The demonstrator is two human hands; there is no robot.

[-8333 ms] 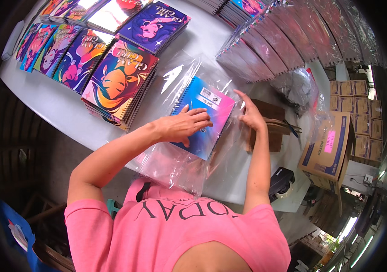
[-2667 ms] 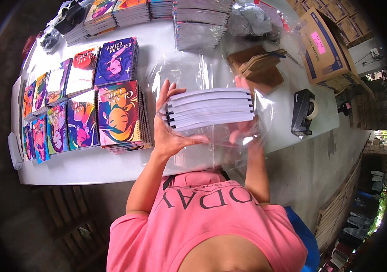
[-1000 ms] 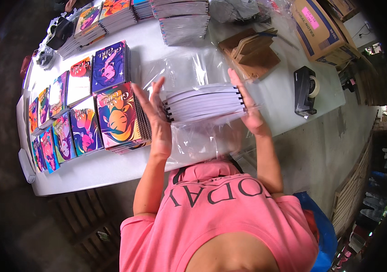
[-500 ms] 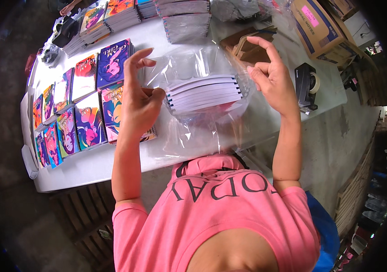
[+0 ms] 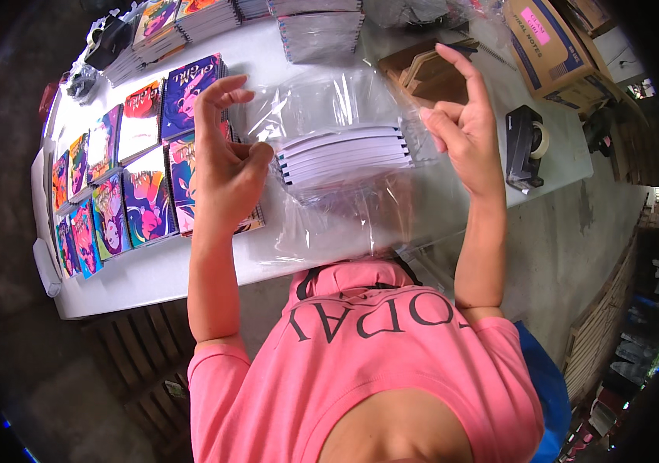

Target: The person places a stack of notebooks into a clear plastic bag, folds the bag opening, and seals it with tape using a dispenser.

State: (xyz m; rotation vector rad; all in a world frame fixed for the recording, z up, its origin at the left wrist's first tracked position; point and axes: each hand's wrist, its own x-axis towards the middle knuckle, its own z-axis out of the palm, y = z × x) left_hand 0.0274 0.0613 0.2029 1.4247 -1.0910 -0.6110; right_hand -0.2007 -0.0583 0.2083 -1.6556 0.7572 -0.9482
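Left hand (image 5: 227, 174) and right hand (image 5: 466, 143) have moved outward from the bowed, white-paged, dark-bound notebook stack (image 5: 345, 158), each grip now pinching the clear, glossy, wrinkled plastic bag (image 5: 329, 222) around it on the smooth white surface (image 5: 140, 278).

- White desk (image 5: 144, 279) across upper half
- Colourful notebooks (image 5: 147, 199), left
- Notebook stack (image 5: 345, 158) in clear plastic (image 5: 329, 224), centre
- Black tape dispenser (image 5: 521, 143), right
- Brown boards (image 5: 431, 75), upper right

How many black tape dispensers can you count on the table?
2: one dispenser right of the right hand, a second dispenser at the far left of the table. Notebook stacks may hide others.
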